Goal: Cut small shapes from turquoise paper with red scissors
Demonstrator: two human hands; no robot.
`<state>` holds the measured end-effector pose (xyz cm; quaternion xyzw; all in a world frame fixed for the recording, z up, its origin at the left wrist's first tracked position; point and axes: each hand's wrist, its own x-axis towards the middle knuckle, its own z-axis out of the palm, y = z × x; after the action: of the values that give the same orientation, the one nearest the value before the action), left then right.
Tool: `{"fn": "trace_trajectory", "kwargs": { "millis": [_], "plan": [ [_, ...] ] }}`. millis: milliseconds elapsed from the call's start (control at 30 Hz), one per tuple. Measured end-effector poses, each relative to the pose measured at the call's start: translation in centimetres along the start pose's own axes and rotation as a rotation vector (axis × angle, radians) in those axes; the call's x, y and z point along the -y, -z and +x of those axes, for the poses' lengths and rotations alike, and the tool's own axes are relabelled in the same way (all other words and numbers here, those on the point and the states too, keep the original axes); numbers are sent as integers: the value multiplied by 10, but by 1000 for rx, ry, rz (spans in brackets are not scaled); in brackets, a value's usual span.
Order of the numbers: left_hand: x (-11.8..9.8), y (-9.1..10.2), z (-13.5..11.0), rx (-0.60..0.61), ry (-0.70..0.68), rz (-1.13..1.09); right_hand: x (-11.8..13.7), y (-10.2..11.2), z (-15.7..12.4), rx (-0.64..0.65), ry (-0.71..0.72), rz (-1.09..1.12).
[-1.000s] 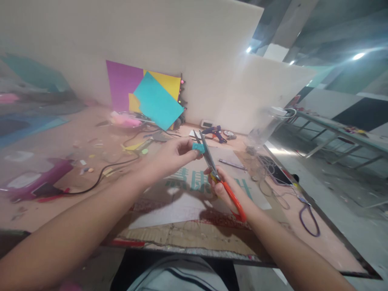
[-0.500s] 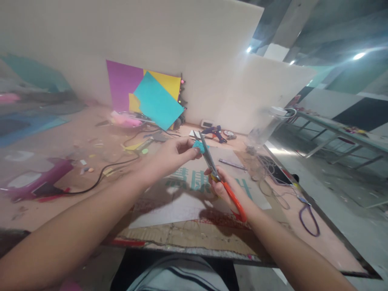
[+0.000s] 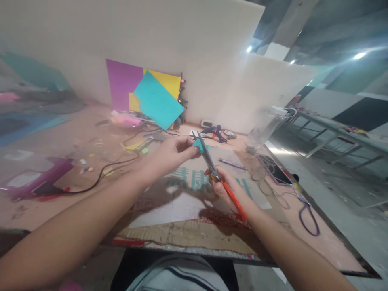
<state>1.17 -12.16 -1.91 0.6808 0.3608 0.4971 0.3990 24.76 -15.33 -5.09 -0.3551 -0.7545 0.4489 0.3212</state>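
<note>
My left hand [image 3: 180, 149] pinches a small piece of teal paper [image 3: 198, 144] between thumb and fingers, held above the table. A pair of scissors [image 3: 209, 159] with orange handles is gripped in my right hand [image 3: 222, 184], its blades slightly apart at the tips and set against the piece's right side. Below both hands lies a white sheet [image 3: 182, 210] bearing teal cut-out characters [image 3: 200, 179]. Under that sheet is brown cardboard [image 3: 169, 234]. My hands and their shadows hide part of the characters.
Teal [image 3: 159, 101], purple [image 3: 123, 83] and yellow sheets lean on the white board behind. A purple glue gun [image 3: 45, 176] with a black cord lies left; a dark blue one [image 3: 214, 132] sits at the back. A pen [image 3: 233, 164], a phone [image 3: 275, 170] and a clear jug [image 3: 266, 127] are right.
The scissor blades have come slightly closer together on the teal paper, and the piece has tilted a little. Both hands stay in nearly the same place.
</note>
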Motion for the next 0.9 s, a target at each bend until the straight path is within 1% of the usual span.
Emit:
{"fn": "trace_trajectory", "kwargs": {
  "millis": [333, 467, 700, 900],
  "plan": [
    [0, 2, 0, -25, 16, 51, 2, 1, 0, 1, 30, -39],
    [-1, 2, 0, -23, 16, 46, 1, 1, 1, 6, 18, -42],
    [-1, 1, 0, -27, 17, 29, -1, 0, 0, -7, 23, -31],
    [-2, 1, 0, -27, 17, 37, -6, -2, 0, -13, 20, 23]
  ]
}}
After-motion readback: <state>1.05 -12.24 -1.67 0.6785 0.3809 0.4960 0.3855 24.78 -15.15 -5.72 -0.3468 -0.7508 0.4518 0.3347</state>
